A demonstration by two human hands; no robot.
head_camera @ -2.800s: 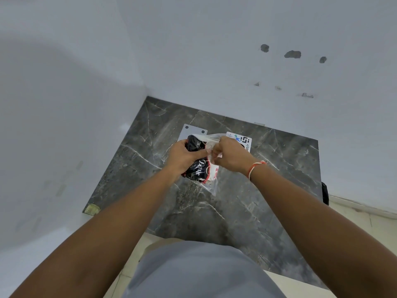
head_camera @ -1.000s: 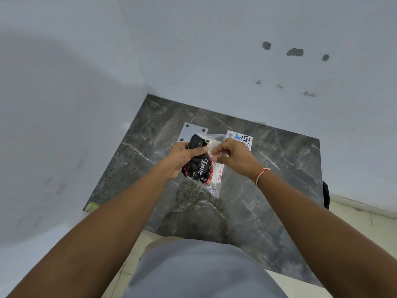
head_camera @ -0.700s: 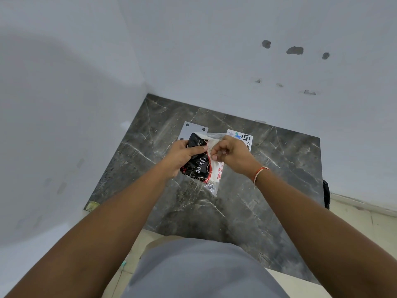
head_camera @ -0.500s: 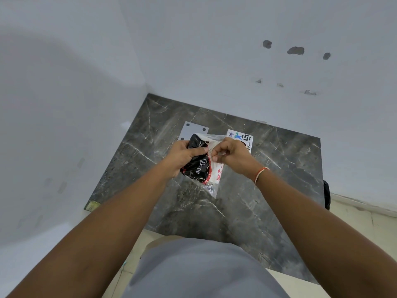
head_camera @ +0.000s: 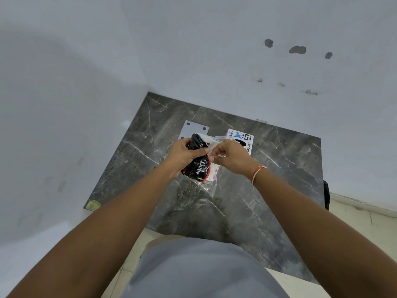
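A black pouch with white "Dove" lettering and red trim sits partly inside a clear plastic bag above the dark marble slab. My left hand grips the pouch from the left, fingers curled over its top. My right hand pinches the bag's upper edge between thumb and fingers, close to the left hand. The bag's lower corner hangs down toward the slab.
A grey plate with holes and a white printed card lie on the slab behind the hands. White walls close in at the left and back. A dark object stands at the slab's right edge. Pale floor shows in front.
Both hands stay on the pouch and bag. The pouch has shifted slightly within the bag; my right fingers have re-pinched the bag's edge.
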